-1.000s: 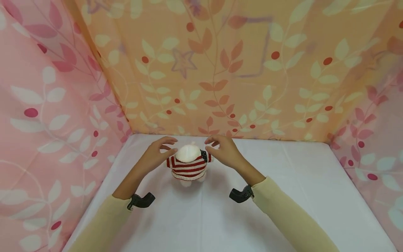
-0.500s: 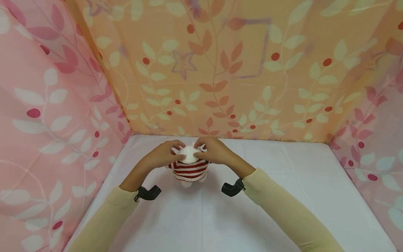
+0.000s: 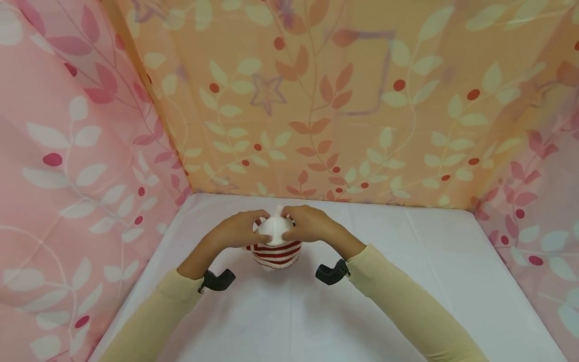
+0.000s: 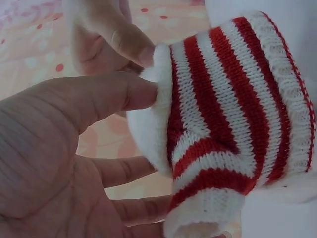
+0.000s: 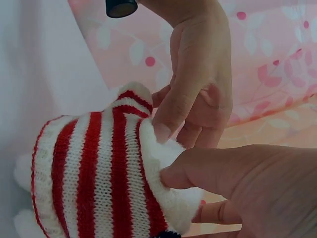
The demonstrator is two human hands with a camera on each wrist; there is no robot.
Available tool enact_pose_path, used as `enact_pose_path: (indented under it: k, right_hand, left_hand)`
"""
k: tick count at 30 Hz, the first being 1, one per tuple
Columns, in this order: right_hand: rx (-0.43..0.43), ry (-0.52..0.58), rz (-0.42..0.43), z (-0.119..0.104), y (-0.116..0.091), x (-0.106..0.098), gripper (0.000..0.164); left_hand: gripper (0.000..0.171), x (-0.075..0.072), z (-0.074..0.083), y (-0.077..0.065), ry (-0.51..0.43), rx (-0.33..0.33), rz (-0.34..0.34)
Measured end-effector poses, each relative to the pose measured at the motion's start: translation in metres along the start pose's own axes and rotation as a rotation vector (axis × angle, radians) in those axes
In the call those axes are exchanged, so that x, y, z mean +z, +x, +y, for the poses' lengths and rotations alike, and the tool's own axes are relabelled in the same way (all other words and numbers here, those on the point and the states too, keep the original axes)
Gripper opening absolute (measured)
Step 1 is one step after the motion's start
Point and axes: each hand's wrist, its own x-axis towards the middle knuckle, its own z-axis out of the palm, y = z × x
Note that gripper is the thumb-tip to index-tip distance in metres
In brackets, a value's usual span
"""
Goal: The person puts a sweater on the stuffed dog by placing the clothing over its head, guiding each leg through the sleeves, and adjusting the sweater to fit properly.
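Left hand [image 3: 238, 230] and right hand [image 3: 312, 224], half-curled, have closed in to grip the white head [image 3: 275, 229] above the striped sweater [image 3: 277, 255], likely giving two-sided control.

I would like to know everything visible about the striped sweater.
The striped sweater looks knitted, with red and white bands, a white collar, a short striped sleeve and a white ribbed hem edged in red. The white plush toy wears it, apparently upright over the white tabletop. The left hand and right hand seem to touch its collar with thumbs.
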Motion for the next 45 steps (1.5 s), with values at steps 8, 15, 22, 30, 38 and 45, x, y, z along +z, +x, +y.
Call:
enact_pose_path:
  k: [8, 15, 22, 30, 38, 45]
  right_hand:
    - [-0.022, 0.048, -0.009, 0.003, 0.001, 0.008, 0.040]
    - [-0.037, 0.068, 0.007, 0.005, -0.002, 0.010, 0.041]
    - [-0.009, 0.062, -0.032, 0.010, -0.004, 0.011, 0.047]
    - [-0.022, 0.145, -0.054, 0.013, -0.003, 0.021, 0.051]
    - [0.004, 0.240, 0.071, 0.020, 0.001, 0.038, 0.052]
    - [0.016, 0.320, 0.195, 0.023, 0.000, 0.048, 0.051]
  left_hand:
    - [0.060, 0.015, 0.007, -0.001, 0.118, 0.013, 0.010]
    - [0.064, 0.020, 0.005, 0.002, 0.082, 0.004, -0.039]
    - [0.068, 0.026, -0.003, 0.004, -0.067, -0.038, -0.109]
    - [0.069, 0.036, -0.009, 0.007, -0.193, -0.057, -0.122]
    - [0.069, 0.047, -0.010, 0.015, -0.426, -0.019, -0.085]
    - [0.068, 0.052, -0.016, 0.017, -0.562, 0.028, -0.039]
